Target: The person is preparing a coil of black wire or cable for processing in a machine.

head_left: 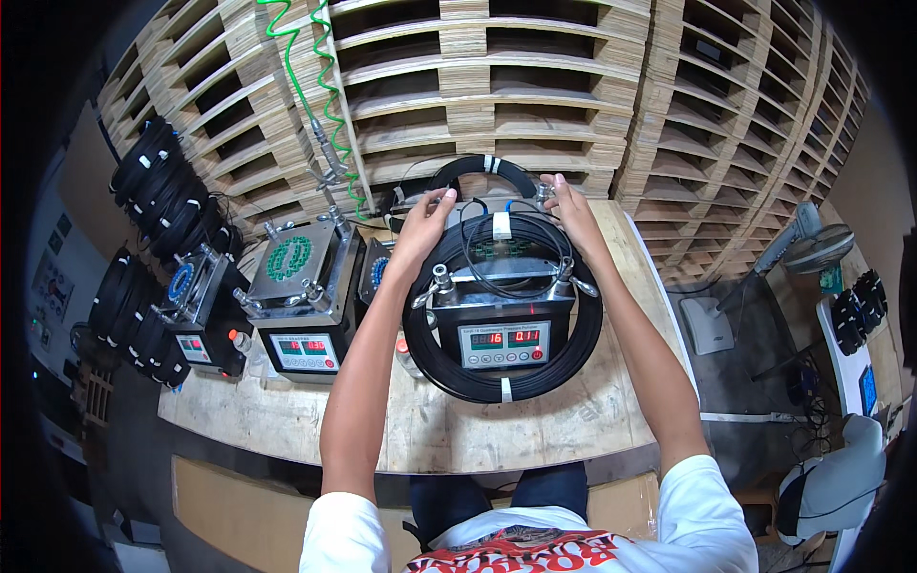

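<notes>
In front of me a polishing machine (pixel 504 346) with a red-lit digital panel stands inside a large coil of black cable (pixel 506 390), tied with white bands. A thinner black cable loops over its metal top plate. Metal clamp levers sit at the front left (pixel 442 280) and front right (pixel 565 273) corners. My left hand (pixel 426 229) is at the back left corner, fingers closed; what they hold is too small to tell. At the back right corner, the fingers of my right hand (pixel 575 218) close on a metal clamp knob (pixel 545 192).
Two more polishing machines (pixel 304 350) (pixel 198 344) stand to the left on the wooden table (pixel 277 411). Black cable coils (pixel 158 181) hang at far left. Pallets (pixel 564 67) are stacked behind. Green air hoses (pixel 330 86) hang down. A fan (pixel 819 250) stands at right.
</notes>
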Available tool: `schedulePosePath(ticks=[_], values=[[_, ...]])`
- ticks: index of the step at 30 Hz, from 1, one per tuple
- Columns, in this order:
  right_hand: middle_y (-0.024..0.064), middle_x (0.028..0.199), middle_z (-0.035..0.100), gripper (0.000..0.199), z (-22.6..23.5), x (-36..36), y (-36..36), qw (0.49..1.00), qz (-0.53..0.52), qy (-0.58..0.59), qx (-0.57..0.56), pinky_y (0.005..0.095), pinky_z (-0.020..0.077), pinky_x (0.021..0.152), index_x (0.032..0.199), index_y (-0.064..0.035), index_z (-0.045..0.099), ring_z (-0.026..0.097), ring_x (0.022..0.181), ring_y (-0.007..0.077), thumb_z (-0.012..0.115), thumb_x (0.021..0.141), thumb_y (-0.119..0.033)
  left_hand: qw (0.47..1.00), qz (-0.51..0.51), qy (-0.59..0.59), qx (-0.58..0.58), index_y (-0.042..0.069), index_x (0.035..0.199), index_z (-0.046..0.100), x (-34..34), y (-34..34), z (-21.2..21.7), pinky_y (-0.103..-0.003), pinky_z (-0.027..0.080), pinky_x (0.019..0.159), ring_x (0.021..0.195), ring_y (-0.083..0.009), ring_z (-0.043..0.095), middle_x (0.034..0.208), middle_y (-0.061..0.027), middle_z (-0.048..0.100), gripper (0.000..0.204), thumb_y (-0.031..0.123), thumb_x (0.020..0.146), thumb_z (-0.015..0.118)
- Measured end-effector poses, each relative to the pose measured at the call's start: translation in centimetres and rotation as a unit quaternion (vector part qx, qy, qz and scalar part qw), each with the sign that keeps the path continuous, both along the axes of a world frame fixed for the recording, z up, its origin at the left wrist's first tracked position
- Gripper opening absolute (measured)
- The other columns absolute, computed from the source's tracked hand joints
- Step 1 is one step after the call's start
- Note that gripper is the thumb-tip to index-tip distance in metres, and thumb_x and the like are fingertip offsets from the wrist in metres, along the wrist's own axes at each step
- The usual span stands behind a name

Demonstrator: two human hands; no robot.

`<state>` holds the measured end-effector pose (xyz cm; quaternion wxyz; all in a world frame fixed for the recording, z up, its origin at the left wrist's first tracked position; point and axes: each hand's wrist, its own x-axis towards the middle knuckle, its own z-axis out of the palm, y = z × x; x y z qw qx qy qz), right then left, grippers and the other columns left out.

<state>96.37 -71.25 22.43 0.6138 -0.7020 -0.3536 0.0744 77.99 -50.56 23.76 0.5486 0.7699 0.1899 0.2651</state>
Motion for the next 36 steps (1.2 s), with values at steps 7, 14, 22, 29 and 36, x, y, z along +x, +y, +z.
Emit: schedulePosePath(ticks=[7, 14, 22, 29, 36], values=[[0.0078, 0.089, 0.058, 0.069, 0.9, -1.0, -0.1, 0.999, -0.018, 0.017, -0.022, 0.0290, 0.0478, 0.073, 0.136, -0.0080, 0.059, 0.055, 0.081, 0.0153, 0.031, 0.104, -0.063, 1.000, 0.010, 0.007, -0.012, -0.001, 0.143, 0.049, -0.3, -0.4, 0.5, -0.032, 0.044, 0.100, 0.115, -0.0231, 0.060, 0.122, -0.0191, 0.065, 0.073, 0.055, 0.096, 0.059], [0.0092, 0.092, 0.060, 0.071, 0.6, -0.6, 0.2, 0.997, -0.032, -0.029, -0.062, 0.0312, 0.0483, 0.075, 0.135, -0.0082, 0.061, 0.056, 0.085, 0.0176, 0.031, 0.103, -0.064, 1.000, 0.006, 0.005, -0.007, -0.001, 0.142, 0.049, -0.6, -0.5, 0.6, -0.033, 0.043, 0.102, 0.115, -0.0237, 0.060, 0.122, -0.0192, 0.065, 0.074, 0.055, 0.097, 0.059], [0.0070, 0.082, 0.058, 0.062, -0.2, -0.4, 0.4, 0.999, -0.007, -0.043, 0.003, 0.0307, 0.0482, 0.072, 0.128, -0.0049, 0.063, 0.058, 0.080, 0.0181, 0.035, 0.106, -0.055, 1.000, 0.021, 0.010, -0.014, -0.001, 0.143, 0.049, -0.4, -0.5, 0.4, -0.033, 0.043, 0.102, 0.115, -0.0236, 0.060, 0.122, -0.0192, 0.065, 0.074, 0.056, 0.096, 0.059], [0.0095, 0.093, 0.062, 0.067, 0.5, -0.6, 0.1, 0.999, -0.025, -0.018, -0.041, 0.0299, 0.0486, 0.076, 0.130, -0.0070, 0.064, 0.058, 0.085, 0.0177, 0.034, 0.104, -0.060, 1.000, 0.013, 0.005, -0.013, -0.001, 0.143, 0.049, -0.6, -0.8, 0.9, -0.032, 0.043, 0.101, 0.114, -0.0230, 0.060, 0.123, -0.0192, 0.065, 0.075, 0.057, 0.096, 0.058], [0.0143, 0.100, 0.070, 0.070, 0.1, -0.1, 0.4, 0.994, -0.033, -0.077, -0.069, 0.0342, 0.0498, 0.082, 0.127, -0.0018, 0.065, 0.063, 0.092, 0.0238, 0.033, 0.104, -0.060, 1.000, 0.009, 0.008, -0.013, -0.001, 0.139, 0.053, -0.7, -0.6, 0.8, -0.033, 0.041, 0.104, 0.119, -0.0249, 0.060, 0.127, -0.0208, 0.064, 0.071, 0.056, 0.098, 0.056]])
